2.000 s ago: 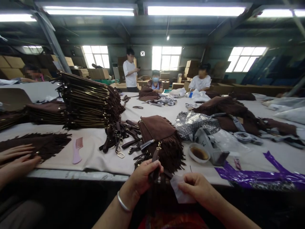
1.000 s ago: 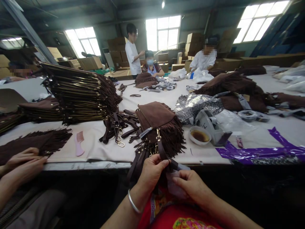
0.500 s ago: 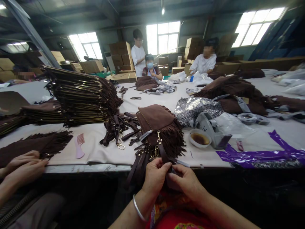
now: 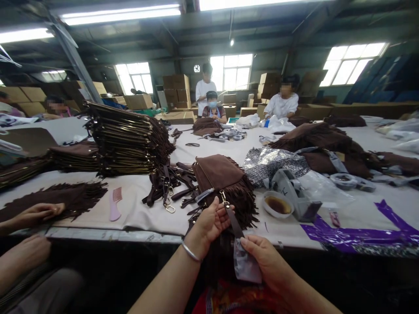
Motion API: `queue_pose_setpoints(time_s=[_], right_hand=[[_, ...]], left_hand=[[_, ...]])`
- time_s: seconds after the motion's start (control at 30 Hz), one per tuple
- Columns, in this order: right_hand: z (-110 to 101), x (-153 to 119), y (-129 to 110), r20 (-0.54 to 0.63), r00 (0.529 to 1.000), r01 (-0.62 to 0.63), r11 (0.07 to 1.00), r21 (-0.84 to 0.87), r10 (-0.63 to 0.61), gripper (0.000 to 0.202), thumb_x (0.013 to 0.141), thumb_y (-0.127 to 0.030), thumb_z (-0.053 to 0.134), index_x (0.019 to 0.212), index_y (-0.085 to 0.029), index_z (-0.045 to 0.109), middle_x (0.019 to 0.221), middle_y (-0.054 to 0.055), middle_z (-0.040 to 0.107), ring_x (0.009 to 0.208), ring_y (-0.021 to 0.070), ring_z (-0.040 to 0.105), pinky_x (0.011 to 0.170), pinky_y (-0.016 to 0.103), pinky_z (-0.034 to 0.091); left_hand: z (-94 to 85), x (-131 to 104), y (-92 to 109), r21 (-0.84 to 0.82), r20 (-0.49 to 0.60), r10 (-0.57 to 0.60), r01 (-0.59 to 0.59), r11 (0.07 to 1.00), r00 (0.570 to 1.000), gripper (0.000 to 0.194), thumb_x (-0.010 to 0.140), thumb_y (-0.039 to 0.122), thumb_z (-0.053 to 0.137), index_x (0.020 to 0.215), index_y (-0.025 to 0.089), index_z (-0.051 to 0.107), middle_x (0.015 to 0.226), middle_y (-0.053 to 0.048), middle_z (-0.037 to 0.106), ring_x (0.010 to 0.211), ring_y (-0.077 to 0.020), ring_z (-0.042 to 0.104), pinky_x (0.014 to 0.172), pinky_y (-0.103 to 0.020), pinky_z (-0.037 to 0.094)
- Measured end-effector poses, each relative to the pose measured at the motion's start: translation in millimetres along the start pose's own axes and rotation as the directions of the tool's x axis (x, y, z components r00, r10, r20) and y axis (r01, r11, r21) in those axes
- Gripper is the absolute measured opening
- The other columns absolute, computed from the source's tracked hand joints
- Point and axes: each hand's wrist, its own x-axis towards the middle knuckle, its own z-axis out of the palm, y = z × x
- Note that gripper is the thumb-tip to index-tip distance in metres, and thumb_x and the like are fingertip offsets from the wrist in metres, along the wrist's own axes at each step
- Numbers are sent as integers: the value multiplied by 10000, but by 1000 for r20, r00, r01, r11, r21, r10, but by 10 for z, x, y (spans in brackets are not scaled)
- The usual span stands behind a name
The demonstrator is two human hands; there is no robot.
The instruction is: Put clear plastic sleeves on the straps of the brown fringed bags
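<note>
At the near edge of the surface (image 4: 98, 234), the left hand (image 4: 211, 222) lies loosely open by the gold clasp (image 4: 223, 197), having released its pinch, while the right hand (image 4: 266, 257) pinches a translucent wrap (image 4: 247, 266) around the lower end of the dark strap (image 4: 234, 223). The strap now runs straighter, its upper length exposed. Beyond sits the fringed brown bag (image 4: 221, 171), between loose straps (image 4: 155, 187) and a bowl (image 4: 274, 213).

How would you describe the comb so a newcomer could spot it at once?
Start at the long pale table and find the tall stack of dark bags on its left. Nearer the front edge, just right of the flat fringed piece, lies the comb. It is pale lilac with reddish teeth, while the piece and the bags are dark brown.
</note>
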Motion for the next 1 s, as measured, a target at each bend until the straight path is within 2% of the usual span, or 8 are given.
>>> queue_pose_setpoints(time_s=[0.13,0.2,0.3,0.5,0.7,0.8,0.93,1.0], right_hand=[[-69,75,4,-87,994,48,963,-263,-74,416,733,-552,679,699,-139,639,613,1,594,545,120,490,534,235,373],[-103,140,-55,-138,977,91,902,-422,-164,437,738,-569,639,640,-144,633,585,-2,576,552,132,483,528,242,360],[-108,291,-199,-188,933,143,797,-587,-306,434,767,-548,569,598,-152,619,588,3,570,594,154,490,551,254,358],[29,729,-424,-234,870,153,689,-709,-434,378,772,-483,482,603,-169,606,596,8,560,605,163,466,555,268,334],[-26,890,-439,-187,878,143,613,-777,-441,406,789,-507,456,560,-188,560,556,-3,530,571,157,441,541,272,303],[-77,816,-490,-54,905,152,440,-885,-422,450,856,-496,416,569,-187,573,575,8,565,577,157,461,557,275,300],[-13,722,-681,122,861,159,34,-987,-493,372,891,-404,460,649,-208,663,742,68,680,742,193,560,672,292,332],[50,756,-773,121,845,145,5,-989,-521,357,888,-390,474,645,-221,672,748,73,691,748,197,571,681,293,332]], left_hand=[[130,291,112,42,-133,79,-74,996,988,133,879,257,607,864,128,632,820,-86,709,709,-178,676,632,-282,527],[186,383,101,43,-163,123,-118,992,979,38,868,165,598,864,137,624,819,-65,706,705,-170,678,639,-283,529],[243,465,56,37,-175,173,-169,985,969,37,872,141,580,849,143,610,848,-65,706,729,-170,684,601,-256,511],[282,515,29,43,-236,254,-251,967,938,59,876,159,579,924,149,611,963,-85,704,763,-166,680,578,-250,514],[283,475,95,26,-252,296,-299,954,922,51,870,148,593,919,137,593,960,-105,703,731,-162,686,589,-245,526],[290,466,121,27,-238,323,-326,945,916,67,841,129,634,900,118,604,911,-117,706,713,-167,689,605,-241,529],[317,485,172,13,-218,350,-356,934,911,46,842,120,630,883,111,612,882,-115,708,705,-165,687,628,-245,536],[337,495,202,-5,-209,363,-373,928,908,31,849,123,620,878,123,612,875,-101,709,721,-162,686,655,-253,543]])
